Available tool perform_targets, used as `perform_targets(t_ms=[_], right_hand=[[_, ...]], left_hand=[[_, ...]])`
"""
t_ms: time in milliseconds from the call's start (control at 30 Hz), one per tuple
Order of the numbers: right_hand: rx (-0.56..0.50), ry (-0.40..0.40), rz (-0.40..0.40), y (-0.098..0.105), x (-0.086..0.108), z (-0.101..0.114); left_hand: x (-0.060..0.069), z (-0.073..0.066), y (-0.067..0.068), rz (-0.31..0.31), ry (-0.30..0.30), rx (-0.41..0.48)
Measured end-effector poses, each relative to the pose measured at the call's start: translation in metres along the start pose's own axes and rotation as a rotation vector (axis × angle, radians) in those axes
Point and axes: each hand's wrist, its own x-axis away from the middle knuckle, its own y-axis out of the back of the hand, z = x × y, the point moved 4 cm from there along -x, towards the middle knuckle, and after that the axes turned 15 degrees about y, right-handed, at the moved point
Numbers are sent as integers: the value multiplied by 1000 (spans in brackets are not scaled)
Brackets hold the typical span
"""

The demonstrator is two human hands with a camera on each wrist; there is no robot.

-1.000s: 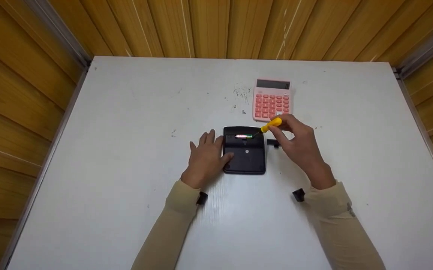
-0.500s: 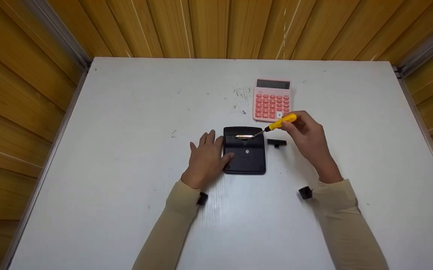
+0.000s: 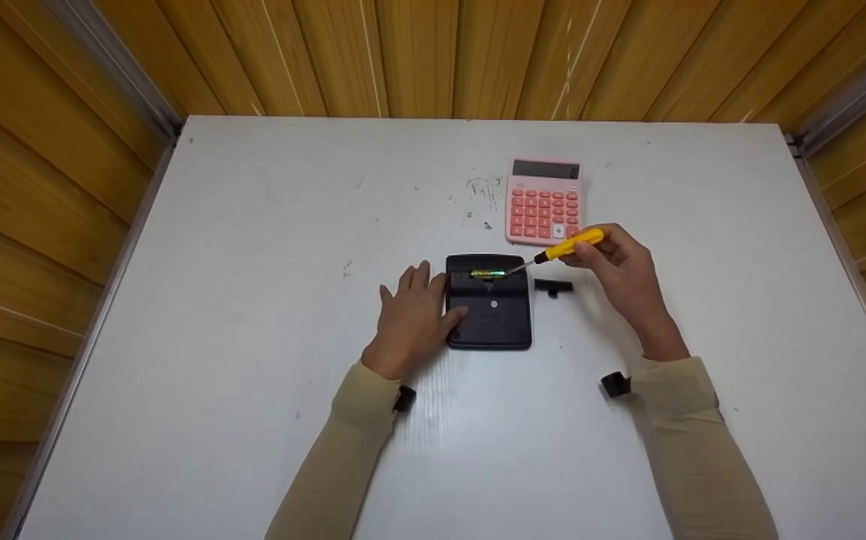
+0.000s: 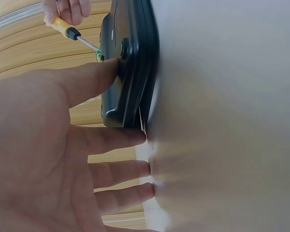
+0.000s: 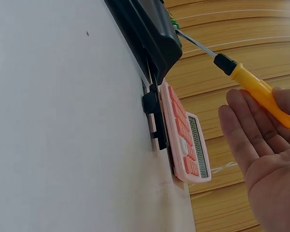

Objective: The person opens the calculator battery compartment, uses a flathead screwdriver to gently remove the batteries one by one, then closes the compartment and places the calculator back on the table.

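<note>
White tabletop, hands astride device.

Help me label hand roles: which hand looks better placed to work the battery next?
Probably the right hand: it holds the screwdriver, tip at the battery; the left hand touches the black device.

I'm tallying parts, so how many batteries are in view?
1: the green battery in the black device, where the screwdriver points. Any inside the pink calculator would be hidden.

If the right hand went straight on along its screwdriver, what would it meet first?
The screwdriver would probably meet the green battery in the black device, tip first; present contact is unclear.
</note>
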Motion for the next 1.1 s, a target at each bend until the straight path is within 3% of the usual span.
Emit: perform_targets(t_ms=[167, 467, 1100], right_hand=[[68, 26, 15, -3, -1, 14], [382, 235, 86, -18, -4, 52], [378, 232, 92, -21, -4, 48]], left_hand=[[0, 0, 0, -4, -1, 4], [-1, 0, 0, -1, -6, 3], [-1, 0, -1, 6, 3, -4]])
